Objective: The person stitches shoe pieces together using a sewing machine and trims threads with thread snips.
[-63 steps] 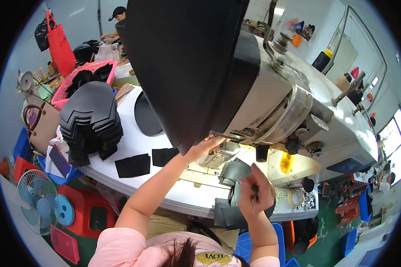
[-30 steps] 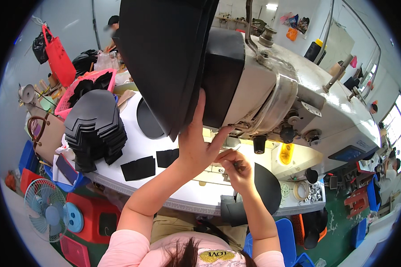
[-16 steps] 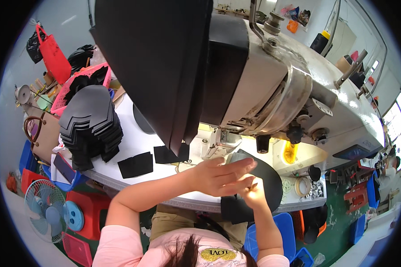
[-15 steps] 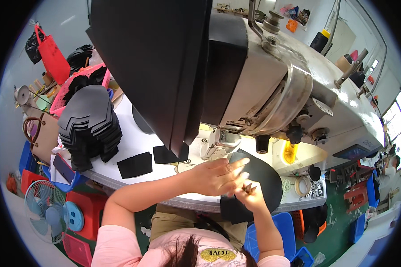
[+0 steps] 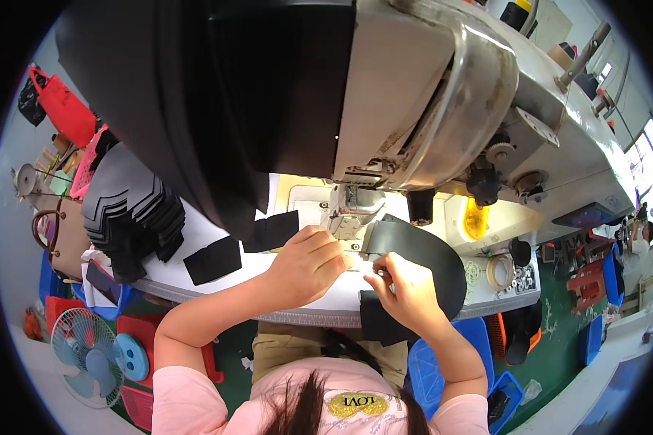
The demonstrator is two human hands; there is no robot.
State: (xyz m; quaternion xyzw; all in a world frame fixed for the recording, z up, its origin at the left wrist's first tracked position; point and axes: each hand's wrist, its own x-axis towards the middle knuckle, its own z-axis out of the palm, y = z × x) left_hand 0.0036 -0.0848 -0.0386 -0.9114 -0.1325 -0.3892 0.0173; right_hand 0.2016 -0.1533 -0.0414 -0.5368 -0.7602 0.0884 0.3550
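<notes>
Both my hands are in front of the needle area of a sewing machine (image 5: pixel 355 210). My left hand (image 5: pixel 308 267) is closed, its fingertips pinched together near a small pale spot; what they hold is too small to tell. Close by on the right, my right hand (image 5: pixel 408 291) has curled fingers, and anything inside them is hidden. It is over the near edge of a curved black leather-like piece (image 5: pixel 439 264), which lies beside the needle area. A black flap (image 5: pixel 376 319) hangs over the table edge under my right wrist.
Two black cut pieces (image 5: pixel 212 261) lie left of my left hand, near a tall stack of black pieces (image 5: pixel 134 210). The machine head overhangs the work. A tape roll (image 5: pixel 499 272) sits at right. Below stand a fan (image 5: pixel 87 362) and a blue bin (image 5: pixel 442 355).
My hands, crossing close together before, have moved apart. The left is now pinched rather than spread. The small dark pointed thing seen in my right hand no longer shows. The view has shifted.
</notes>
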